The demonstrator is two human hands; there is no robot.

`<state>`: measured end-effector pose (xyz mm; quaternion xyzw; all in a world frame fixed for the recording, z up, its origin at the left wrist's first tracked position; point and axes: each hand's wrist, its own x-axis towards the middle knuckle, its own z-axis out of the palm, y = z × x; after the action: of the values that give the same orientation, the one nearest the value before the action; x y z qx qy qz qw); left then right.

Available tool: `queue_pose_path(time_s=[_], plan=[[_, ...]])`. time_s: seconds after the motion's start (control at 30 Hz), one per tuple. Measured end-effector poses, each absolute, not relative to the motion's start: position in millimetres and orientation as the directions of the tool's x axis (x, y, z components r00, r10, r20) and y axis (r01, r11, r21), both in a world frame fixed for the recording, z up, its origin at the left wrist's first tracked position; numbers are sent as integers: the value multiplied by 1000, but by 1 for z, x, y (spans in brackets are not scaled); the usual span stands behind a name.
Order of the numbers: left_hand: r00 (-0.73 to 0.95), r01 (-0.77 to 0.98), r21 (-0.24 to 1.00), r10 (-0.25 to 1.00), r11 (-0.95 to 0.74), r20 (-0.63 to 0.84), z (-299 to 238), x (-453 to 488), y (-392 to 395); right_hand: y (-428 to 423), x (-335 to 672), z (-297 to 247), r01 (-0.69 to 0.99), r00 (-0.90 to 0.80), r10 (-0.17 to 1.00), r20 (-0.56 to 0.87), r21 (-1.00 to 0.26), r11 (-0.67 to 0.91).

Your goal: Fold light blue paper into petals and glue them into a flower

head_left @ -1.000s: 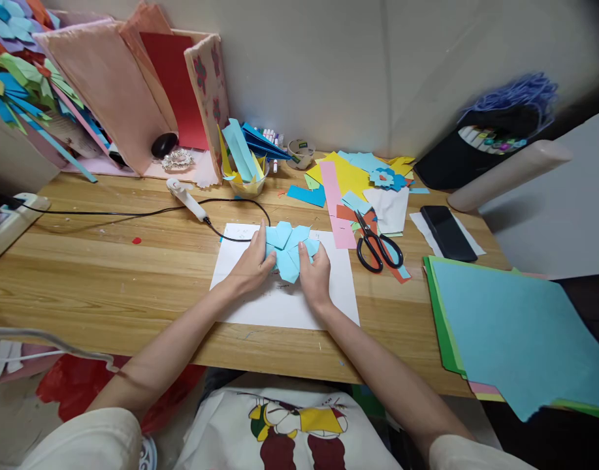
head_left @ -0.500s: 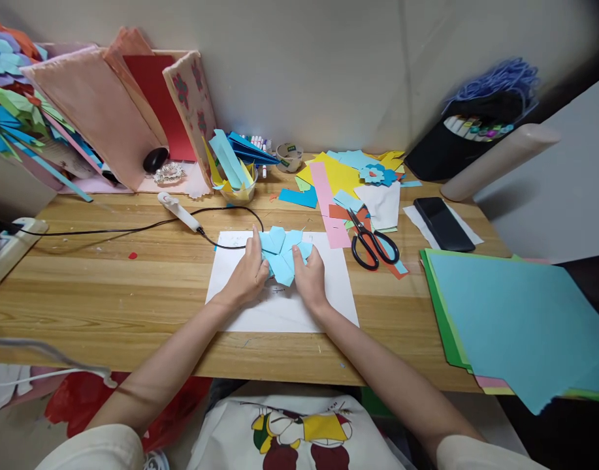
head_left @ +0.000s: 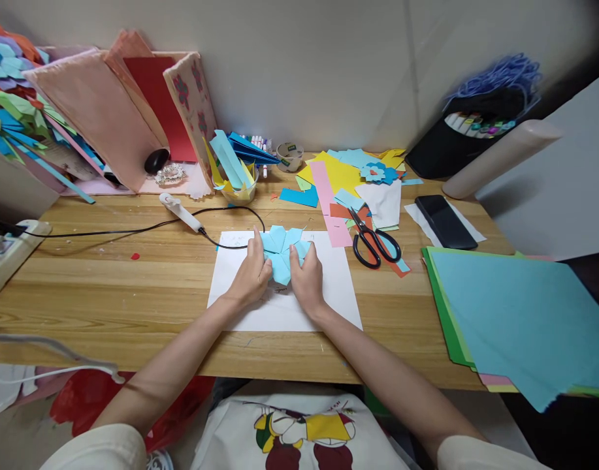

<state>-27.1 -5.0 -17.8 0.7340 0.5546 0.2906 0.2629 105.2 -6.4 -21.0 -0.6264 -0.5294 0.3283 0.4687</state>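
Between my hands is a light blue folded paper flower (head_left: 279,251) with several petals, held just over a white sheet (head_left: 238,300) with faint marks on it. My left hand (head_left: 251,271) grips the flower's left edge, its thumb near the lower petals. On the right edge, my right hand (head_left: 306,274) pinches it with the thumb on top; the other fingers are partly hidden behind the paper. Right of the sheet lie black-handled scissors (head_left: 375,245), partly spread. A white glue gun (head_left: 180,212) with a black cord rests to the left of the sheet.
Paper scraps (head_left: 338,176) lie along the back, near a tape roll (head_left: 290,156) and a cup of folded paper (head_left: 240,186). A phone (head_left: 446,222) and coloured sheets (head_left: 519,313) are at right. A pink fabric organizer (head_left: 98,111) stands back left; a power strip (head_left: 15,254) sits at the left edge.
The paper flower has tilted a little, its lower petal now looking shorter and pressed nearer the sheet. Both hands keep their hold; the right hand has shifted slightly left.
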Motion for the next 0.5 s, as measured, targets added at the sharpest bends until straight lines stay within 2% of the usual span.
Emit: queue_pose_path(time_s=[0.27,0.5], plan=[[171,662,737,985,-134,26,-8,-25,-3,-5,106,-22,312,176,980,94,-950,35],[70,412,910,994,46,-82,-12,-30,2,-7,104,-21,267,181,979,93,-963,42]])
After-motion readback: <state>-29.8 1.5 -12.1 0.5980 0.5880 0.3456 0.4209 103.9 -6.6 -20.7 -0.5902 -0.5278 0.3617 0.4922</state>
